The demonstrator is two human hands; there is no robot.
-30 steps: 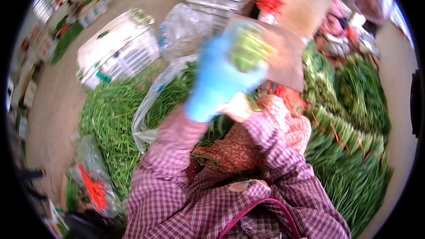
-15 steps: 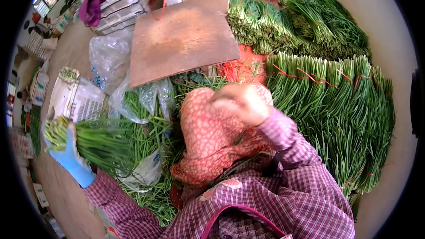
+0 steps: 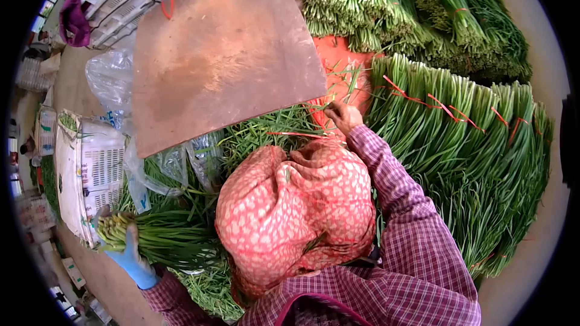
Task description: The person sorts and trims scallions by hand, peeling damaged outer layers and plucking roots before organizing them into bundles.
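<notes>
My left hand [image 3: 130, 253], in a blue glove, is closed round a bunch of garlic chives [image 3: 175, 232] at the lower left. The pale cut ends stick out beyond the fingers and the green leaves trail right. Just past the board's right corner, my bare right hand [image 3: 345, 117] has its fingers curled in a pinch at a bundle of red ties [image 3: 318, 115]. It appears to grip a tie, though the fingertips partly cover it. One loose red strip [image 3: 296, 134] lies across the leaves left of that hand.
A brown board [image 3: 223, 66] slants ahead of my patterned-cloth-covered knees [image 3: 296, 205]. Tied chive bunches [image 3: 459, 157] line the right side, with more bunches [image 3: 386, 6] behind. Loose chives and plastic bags [image 3: 112, 81] lie left, beside a white crate [image 3: 99, 169].
My right hand has moved from above my knees to the red ties by the board. My left hand, still holding the chives, is lower and nearer my knees. The view has shifted.
</notes>
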